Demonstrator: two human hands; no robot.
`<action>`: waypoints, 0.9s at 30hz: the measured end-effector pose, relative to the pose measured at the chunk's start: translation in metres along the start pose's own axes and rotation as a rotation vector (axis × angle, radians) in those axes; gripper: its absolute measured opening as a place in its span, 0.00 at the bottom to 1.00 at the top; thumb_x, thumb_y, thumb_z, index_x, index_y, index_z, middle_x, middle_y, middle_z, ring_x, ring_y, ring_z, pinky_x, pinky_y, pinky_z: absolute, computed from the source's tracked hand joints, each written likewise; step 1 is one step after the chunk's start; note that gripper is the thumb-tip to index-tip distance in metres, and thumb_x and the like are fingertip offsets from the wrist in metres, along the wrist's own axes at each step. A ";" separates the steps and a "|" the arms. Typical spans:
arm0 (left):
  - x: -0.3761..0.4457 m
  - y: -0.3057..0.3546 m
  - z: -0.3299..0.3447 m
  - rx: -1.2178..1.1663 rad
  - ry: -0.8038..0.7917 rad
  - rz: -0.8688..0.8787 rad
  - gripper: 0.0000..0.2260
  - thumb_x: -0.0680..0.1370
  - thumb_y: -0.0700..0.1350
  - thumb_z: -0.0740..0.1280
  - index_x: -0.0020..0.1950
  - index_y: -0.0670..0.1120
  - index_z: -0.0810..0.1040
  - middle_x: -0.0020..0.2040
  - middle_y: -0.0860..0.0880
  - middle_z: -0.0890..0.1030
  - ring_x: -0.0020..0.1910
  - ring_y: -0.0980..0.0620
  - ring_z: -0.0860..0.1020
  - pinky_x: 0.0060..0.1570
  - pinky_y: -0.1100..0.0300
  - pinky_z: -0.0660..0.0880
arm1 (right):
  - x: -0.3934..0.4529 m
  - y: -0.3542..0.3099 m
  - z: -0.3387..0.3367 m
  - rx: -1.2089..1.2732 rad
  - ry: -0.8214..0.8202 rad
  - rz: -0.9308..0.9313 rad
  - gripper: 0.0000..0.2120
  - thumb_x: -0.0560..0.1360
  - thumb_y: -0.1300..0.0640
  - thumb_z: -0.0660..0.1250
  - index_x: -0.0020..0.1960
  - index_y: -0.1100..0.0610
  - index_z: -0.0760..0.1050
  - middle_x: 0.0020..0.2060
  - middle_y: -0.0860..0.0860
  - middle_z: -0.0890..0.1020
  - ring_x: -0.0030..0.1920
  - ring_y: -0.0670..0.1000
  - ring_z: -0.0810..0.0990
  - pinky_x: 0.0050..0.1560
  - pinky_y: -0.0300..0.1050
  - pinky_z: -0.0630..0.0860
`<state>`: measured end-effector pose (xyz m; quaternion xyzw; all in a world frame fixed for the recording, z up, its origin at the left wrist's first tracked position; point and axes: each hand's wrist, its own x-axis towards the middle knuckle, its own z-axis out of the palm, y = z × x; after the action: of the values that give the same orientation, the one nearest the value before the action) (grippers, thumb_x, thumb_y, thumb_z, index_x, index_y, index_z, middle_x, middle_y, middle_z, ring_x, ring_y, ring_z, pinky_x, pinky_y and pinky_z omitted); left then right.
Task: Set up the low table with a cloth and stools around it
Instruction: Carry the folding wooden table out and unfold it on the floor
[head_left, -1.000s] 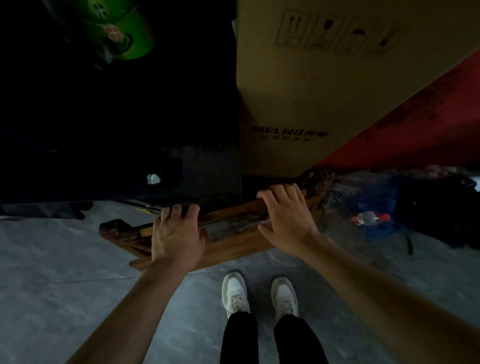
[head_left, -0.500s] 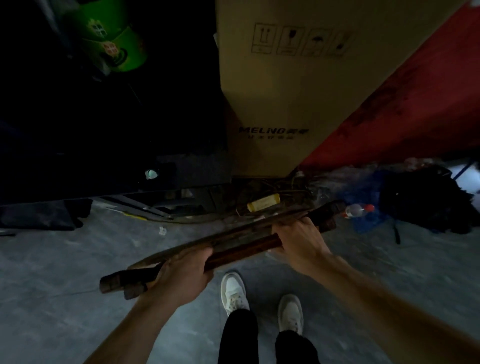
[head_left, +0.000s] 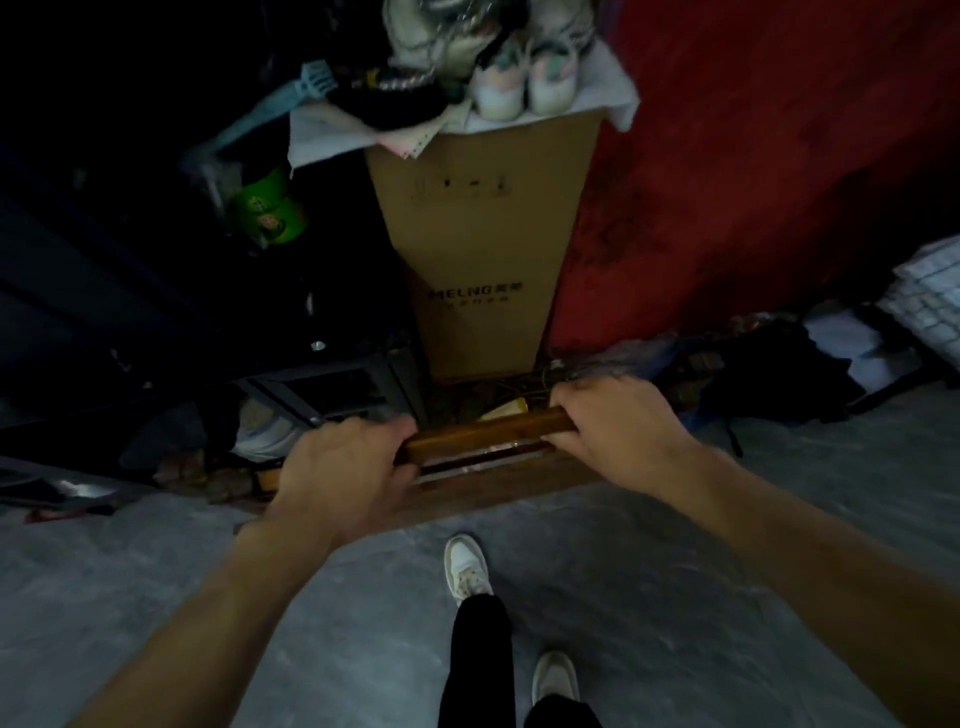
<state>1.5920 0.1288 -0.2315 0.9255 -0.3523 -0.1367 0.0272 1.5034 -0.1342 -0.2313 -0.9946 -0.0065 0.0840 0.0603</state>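
Above bare grey floor (head_left: 156, 587), left hand (head_left: 343, 467) and right hand (head_left: 618, 426) grip the folded wooden low table (head_left: 483, 436) by its ends; a tall cardboard box (head_left: 483, 249) and clutter crowd behind it.

Only real readable text I can spot is on the tall cardboard box (head_left: 483, 260) standing straight ahead, just past my right hand (head_left: 618, 426) and my left hand (head_left: 343, 467): dark letters low on its front that look like "MELNG", with a couple of characters after it and a smaller line underneath that's too blurry to make out. Higher up on the same box is a row of small handling symbols, too faint to tell apart. Up and left of my left hand there's a green container (head_left: 267, 213) with a label, but it's unreadable.
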 end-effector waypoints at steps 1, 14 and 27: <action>-0.008 0.012 -0.018 0.052 0.029 0.018 0.07 0.76 0.57 0.62 0.48 0.57 0.67 0.37 0.55 0.72 0.39 0.49 0.78 0.36 0.55 0.72 | -0.017 0.000 -0.019 0.007 0.018 0.016 0.12 0.77 0.40 0.64 0.50 0.48 0.73 0.44 0.46 0.79 0.45 0.50 0.79 0.42 0.46 0.75; -0.056 0.163 -0.147 0.290 0.273 0.525 0.10 0.79 0.58 0.59 0.50 0.52 0.66 0.34 0.52 0.71 0.33 0.45 0.77 0.27 0.57 0.65 | -0.231 0.010 -0.158 -0.059 0.184 0.433 0.16 0.79 0.39 0.57 0.51 0.52 0.73 0.44 0.49 0.78 0.45 0.51 0.77 0.49 0.46 0.68; -0.041 0.379 -0.162 0.345 0.398 1.066 0.11 0.79 0.54 0.65 0.43 0.51 0.66 0.32 0.53 0.73 0.26 0.51 0.71 0.24 0.59 0.59 | -0.444 0.047 -0.172 -0.163 0.215 0.977 0.10 0.76 0.39 0.62 0.43 0.44 0.69 0.35 0.45 0.76 0.35 0.49 0.76 0.34 0.47 0.74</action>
<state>1.3624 -0.1359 -0.0110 0.6197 -0.7738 0.1309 0.0069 1.0944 -0.2111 0.0056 -0.8860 0.4592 -0.0012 -0.0636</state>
